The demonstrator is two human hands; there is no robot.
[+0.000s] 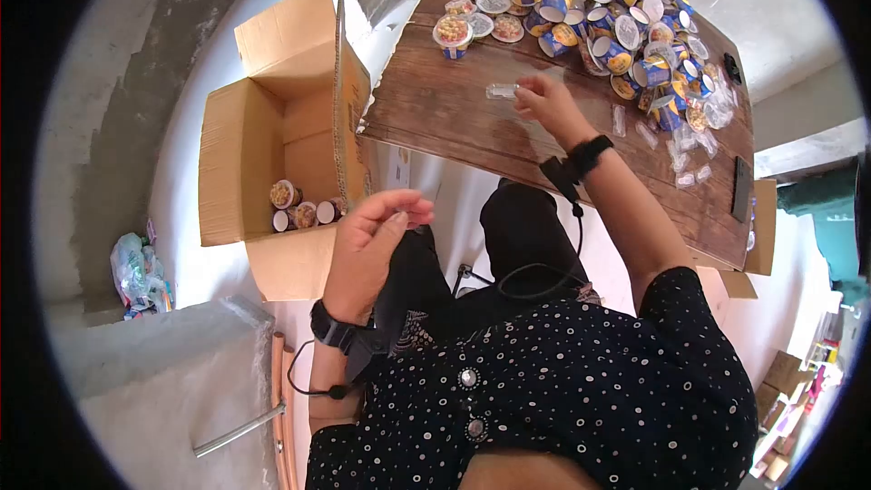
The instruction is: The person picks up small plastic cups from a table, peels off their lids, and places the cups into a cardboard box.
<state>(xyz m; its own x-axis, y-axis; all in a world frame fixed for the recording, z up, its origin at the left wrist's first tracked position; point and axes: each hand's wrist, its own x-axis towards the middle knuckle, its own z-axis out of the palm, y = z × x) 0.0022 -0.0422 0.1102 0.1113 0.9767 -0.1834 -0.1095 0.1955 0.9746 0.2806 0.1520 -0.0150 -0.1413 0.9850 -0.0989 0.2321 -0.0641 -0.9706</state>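
My right hand (549, 107) is over the wooden table, its thumb and forefinger pinched at the end of a small clear plastic piece (499, 91). Whether that piece is lifted or rests on the tabletop is hard to tell. My left hand (367, 240) hangs in front of the table edge, beside the cardboard box, fingers loosely bent with nothing visible in them. Near the table's left edge stands a blue cup (454, 47) topped with a clear domed lid over colourful contents. Similar clear pieces (619, 120) lie right of my right hand.
Many blue-and-yellow cups (555, 2) and lidded ones heap at the back of the wooden table (426, 109). An open cardboard box (222, 163) at left holds several cups (306, 213). Two dark flat objects lie along the right edge, one a black slab (741, 189). Cables hang from my wristbands.
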